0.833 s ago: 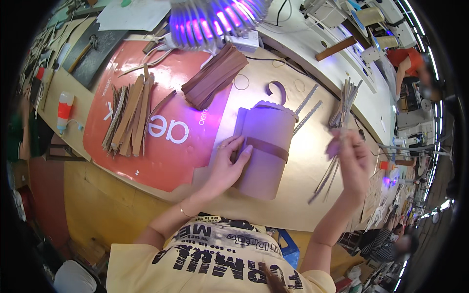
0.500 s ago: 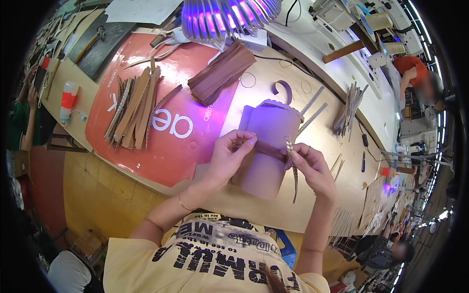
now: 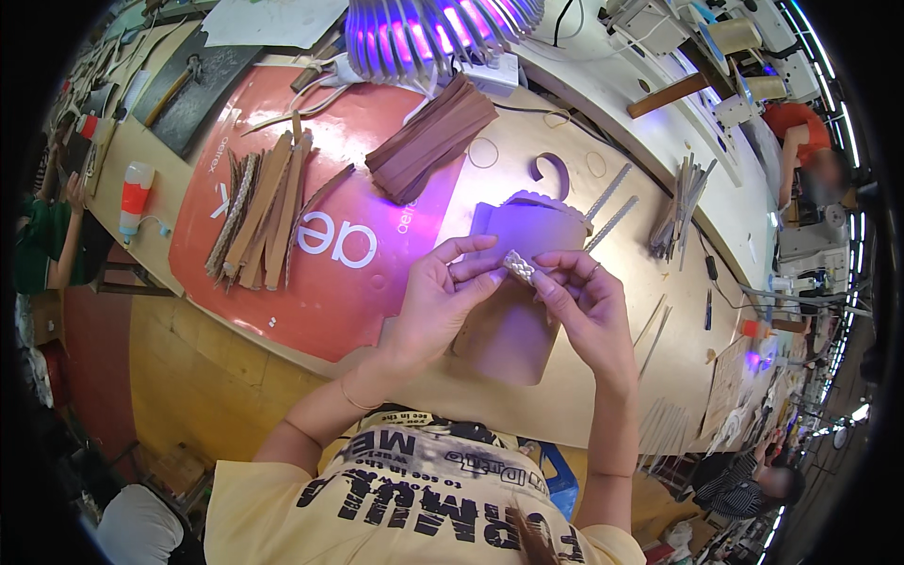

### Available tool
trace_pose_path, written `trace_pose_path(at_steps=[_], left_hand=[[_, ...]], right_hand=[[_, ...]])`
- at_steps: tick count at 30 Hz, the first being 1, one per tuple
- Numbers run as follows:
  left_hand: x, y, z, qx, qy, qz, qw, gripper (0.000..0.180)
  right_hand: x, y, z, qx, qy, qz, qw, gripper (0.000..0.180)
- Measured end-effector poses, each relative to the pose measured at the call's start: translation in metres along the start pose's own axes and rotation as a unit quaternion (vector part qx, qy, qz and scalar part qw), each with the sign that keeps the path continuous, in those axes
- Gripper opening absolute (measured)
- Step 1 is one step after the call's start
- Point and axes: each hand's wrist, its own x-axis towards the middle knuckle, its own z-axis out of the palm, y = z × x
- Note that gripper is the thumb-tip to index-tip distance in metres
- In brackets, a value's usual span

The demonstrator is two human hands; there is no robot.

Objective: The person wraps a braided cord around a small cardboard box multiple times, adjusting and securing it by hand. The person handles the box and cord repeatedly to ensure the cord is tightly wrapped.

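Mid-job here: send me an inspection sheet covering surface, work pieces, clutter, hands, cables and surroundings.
Surface: tan table, partly covered by a red sheet.
Work pieces: short braided strip between the hands; brown panel with scalloped upper edge behind them in view.
Clutter: brown strip stack, tan strip pile, grey strip bundle, red-and-white bottle.
Right hand: pinches the braided strip.
Left hand: fingertips near the strip's left end; grip unclear.
Cables: black cable at the right side of the table.
Surroundings: violet-lit ribbed fixture at top; person in green far left, person in orange at right.
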Motion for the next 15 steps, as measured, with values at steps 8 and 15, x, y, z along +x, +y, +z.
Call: trace_pose_path(at_steps=[8,15], left_hand=[[-0.003,-0.001,0.001,-0.022,0.025,0.004,0.999,0.037],[-0.004,-0.004,0.001,-0.019,0.043,0.007,0.999,0.037]], right_hand=[[-0.002,0.009,0.018,-0.063,0.041,-0.038,0.996,0.028],[-0.002,0.01,0.021,-0.091,0.06,-0.047,0.993,0.029]])
